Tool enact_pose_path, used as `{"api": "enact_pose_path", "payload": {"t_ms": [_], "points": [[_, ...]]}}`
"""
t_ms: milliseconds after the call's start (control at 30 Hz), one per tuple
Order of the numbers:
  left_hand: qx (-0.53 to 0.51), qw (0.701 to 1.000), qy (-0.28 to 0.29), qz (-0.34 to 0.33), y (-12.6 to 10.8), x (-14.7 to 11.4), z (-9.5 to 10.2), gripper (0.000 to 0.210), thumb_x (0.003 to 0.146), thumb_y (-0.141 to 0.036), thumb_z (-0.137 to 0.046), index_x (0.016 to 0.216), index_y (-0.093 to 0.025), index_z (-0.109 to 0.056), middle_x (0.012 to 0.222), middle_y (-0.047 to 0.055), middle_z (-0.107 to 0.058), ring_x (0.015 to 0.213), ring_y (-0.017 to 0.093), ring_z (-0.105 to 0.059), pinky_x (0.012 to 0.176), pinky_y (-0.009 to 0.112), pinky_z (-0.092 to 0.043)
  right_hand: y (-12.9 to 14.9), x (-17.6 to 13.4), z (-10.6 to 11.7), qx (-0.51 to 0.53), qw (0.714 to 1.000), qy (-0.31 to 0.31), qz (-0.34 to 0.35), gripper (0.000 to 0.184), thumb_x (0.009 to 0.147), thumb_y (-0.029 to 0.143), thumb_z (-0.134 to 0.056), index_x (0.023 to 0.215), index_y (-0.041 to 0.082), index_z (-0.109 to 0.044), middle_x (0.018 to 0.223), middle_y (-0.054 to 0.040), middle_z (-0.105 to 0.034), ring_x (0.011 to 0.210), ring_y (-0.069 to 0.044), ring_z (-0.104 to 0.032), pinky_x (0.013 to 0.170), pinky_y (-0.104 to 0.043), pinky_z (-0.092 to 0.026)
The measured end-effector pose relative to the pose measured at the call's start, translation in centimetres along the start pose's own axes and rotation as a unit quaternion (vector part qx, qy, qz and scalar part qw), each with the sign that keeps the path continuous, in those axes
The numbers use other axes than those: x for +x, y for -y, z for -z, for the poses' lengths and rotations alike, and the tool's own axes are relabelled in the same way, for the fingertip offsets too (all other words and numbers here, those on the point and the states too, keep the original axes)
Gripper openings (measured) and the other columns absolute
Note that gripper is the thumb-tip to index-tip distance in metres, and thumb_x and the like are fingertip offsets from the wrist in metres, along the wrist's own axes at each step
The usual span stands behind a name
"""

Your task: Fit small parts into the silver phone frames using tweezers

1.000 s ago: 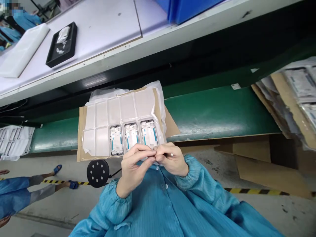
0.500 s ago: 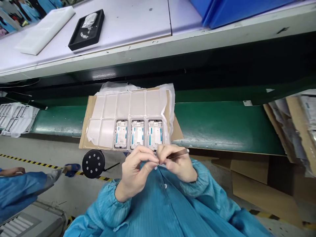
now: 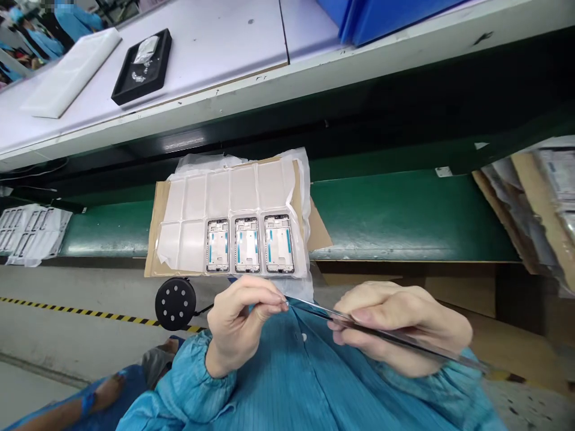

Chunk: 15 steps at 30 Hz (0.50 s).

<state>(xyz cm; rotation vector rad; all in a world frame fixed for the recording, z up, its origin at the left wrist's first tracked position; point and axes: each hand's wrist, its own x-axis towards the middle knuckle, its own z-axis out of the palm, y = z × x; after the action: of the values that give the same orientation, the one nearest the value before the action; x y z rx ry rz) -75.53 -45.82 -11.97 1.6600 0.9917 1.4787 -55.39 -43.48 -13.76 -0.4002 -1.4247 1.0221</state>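
Note:
My right hand [image 3: 399, 323] is closed around a pair of dark metal tweezers [image 3: 321, 310], their slim tips pointing left. Those tips meet the fingertips of my left hand [image 3: 245, 320], whose thumb and forefinger are pinched together. Whatever sits in that pinch is too small to make out. Just beyond my hands lies a clear plastic compartment tray [image 3: 191, 218] on cardboard. In its near row are three phone frames: a left one [image 3: 218, 245], a middle one [image 3: 247, 245] and a right one [image 3: 279, 243], each silver with blue strips.
The tray rests on a green shelf [image 3: 404, 215] below a white bench [image 3: 215, 36]. On the bench are a black box [image 3: 142, 66], white foam [image 3: 72, 72] and a blue bin [image 3: 395, 18]. A round black stool [image 3: 175, 303] and another person's arm [image 3: 105, 395] are at lower left.
My right hand has moved right from my left fingertips, and the tweezers now point toward them. My left hand stays pinched. The person at lower left has shifted right in view.

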Motion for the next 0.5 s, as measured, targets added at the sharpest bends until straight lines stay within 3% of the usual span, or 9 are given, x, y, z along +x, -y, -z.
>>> {"api": "enact_pose_path", "payload": {"t_ms": [233,500], "points": [[0.005,1.000,0.004,-0.004,-0.04,0.21,-0.34,0.009,0.096,-0.013,-0.065,0.100,-0.017,-0.072,0.082,0.004,-0.073,0.073,0.014,-0.072,0.063,0.023,-0.062,-0.07,0.39,-0.13,-0.009,1.000,0.015,-0.009,0.018,0.090,0.010,-0.072,0.104,0.021,-0.072,0.075,-0.0053,-0.077,0.053,-0.018,-0.071,0.045,-0.025,-0.057],[0.033,0.999,0.012,-0.013,-0.08,0.13,-0.35,0.010,0.096,-0.011,-0.063,0.100,-0.016,-0.071,0.083,0.004,-0.072,0.075,0.014,-0.071,0.066,0.023,-0.061,-0.74,0.18,-0.14,0.023,0.999,0.004,-0.027,0.013,0.091,0.011,-0.073,0.099,0.021,-0.071,0.073,-0.0057,-0.076,0.051,-0.017,-0.069,0.042,-0.023,-0.056]]}}
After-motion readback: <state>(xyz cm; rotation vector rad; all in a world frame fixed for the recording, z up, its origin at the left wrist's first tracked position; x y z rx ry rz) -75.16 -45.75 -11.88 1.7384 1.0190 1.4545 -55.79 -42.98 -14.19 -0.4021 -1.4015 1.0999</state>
